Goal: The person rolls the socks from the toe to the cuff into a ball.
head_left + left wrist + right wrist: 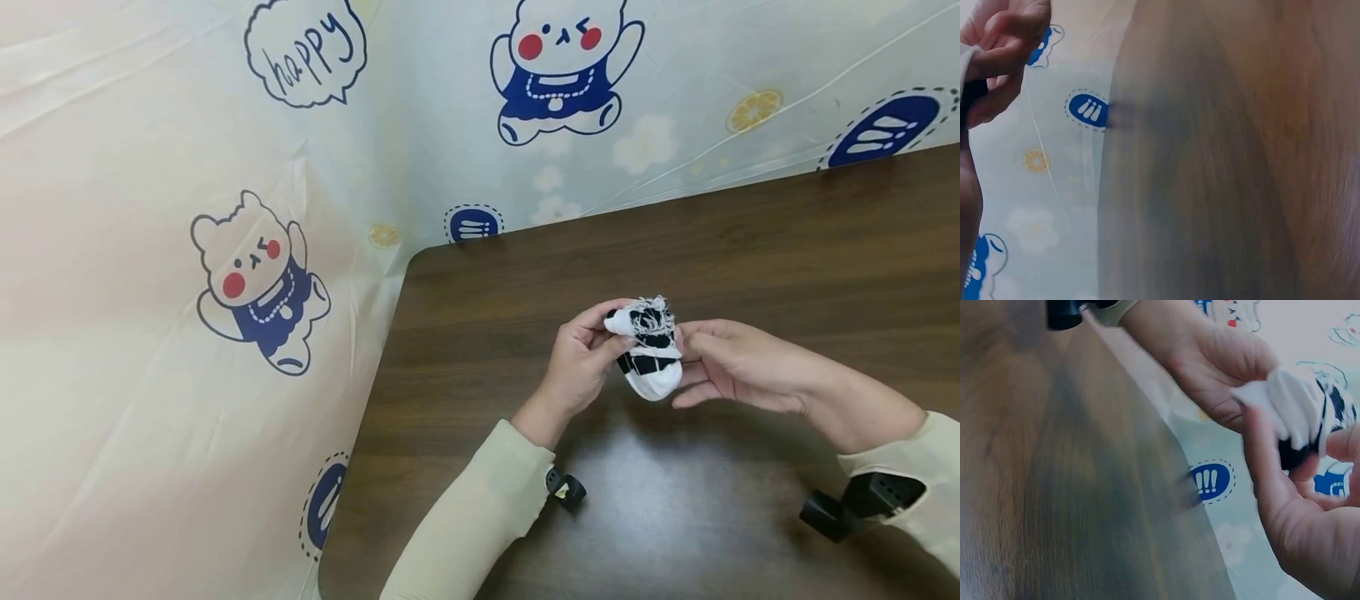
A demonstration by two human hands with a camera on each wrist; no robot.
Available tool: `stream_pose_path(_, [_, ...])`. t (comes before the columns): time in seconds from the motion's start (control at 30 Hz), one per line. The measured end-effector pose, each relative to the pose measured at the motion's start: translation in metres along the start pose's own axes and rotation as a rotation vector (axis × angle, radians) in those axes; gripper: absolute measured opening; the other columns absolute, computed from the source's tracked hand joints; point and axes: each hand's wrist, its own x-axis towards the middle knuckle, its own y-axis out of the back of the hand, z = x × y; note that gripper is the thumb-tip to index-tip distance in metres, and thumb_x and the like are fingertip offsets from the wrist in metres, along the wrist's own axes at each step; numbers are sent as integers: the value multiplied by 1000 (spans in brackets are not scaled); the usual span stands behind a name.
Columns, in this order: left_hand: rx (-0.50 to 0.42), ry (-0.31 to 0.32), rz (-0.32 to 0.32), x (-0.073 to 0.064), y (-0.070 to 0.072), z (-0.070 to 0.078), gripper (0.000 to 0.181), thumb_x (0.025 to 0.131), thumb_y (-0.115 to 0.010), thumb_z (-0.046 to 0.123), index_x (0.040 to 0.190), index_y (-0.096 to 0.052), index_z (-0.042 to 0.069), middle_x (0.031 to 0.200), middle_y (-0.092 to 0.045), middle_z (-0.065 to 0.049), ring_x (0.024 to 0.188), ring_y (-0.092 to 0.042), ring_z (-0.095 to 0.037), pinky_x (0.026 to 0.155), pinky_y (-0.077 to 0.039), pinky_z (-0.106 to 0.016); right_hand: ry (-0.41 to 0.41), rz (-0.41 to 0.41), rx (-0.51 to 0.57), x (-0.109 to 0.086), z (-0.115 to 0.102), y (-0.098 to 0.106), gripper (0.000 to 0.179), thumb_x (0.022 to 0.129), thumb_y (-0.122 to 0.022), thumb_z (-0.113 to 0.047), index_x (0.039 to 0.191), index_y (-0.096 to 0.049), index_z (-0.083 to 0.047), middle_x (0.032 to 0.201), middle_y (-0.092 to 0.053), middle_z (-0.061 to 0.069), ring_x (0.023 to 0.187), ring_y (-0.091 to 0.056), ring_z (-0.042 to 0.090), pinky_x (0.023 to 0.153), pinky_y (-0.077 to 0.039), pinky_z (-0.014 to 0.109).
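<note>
A black-and-white sock (654,379), bunched up with loose white threads on its upper side, is held above the brown table. My left hand (577,360) pinches its left side between thumb and fingers. On the other side my right hand (738,367) grips the edge with thumb and index finger, its lower fingers spread apart beneath. In the right wrist view, the white part of the sock (1291,403) lies between both hands. Only a sliver of the sock shows at the left edge of the left wrist view, beside some fingers (1007,59).
The dark wood table (480,350) has a rounded far-left corner. A pale cloth with cartoon bears (258,283) hangs along its left and far sides. Small black cameras sit on the left sleeve (480,500) and the right sleeve (937,483).
</note>
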Motion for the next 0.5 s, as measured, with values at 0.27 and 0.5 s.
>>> stream_pose_path(0.27, [423,48,-285,5,6,29,51,77,-50,-17,124,-36,-7,113,-45,-15,94,-47,-10,78,-42,-30,-94,308,-235,6,4,-7,26,87,-38,-8,100,-43,14,90,-59,14,77,-58,20,68,-47,33])
stream_pose_path(0.5, [588,157,-474,10,8,45,41,77,-54,-11,117,-46,-4,108,-45,-10,88,-45,-8,69,-45,-26,-118,354,-302,9,9,-10,33,87,-37,-11,106,-40,17,91,-57,15,76,-57,19,68,-46,33])
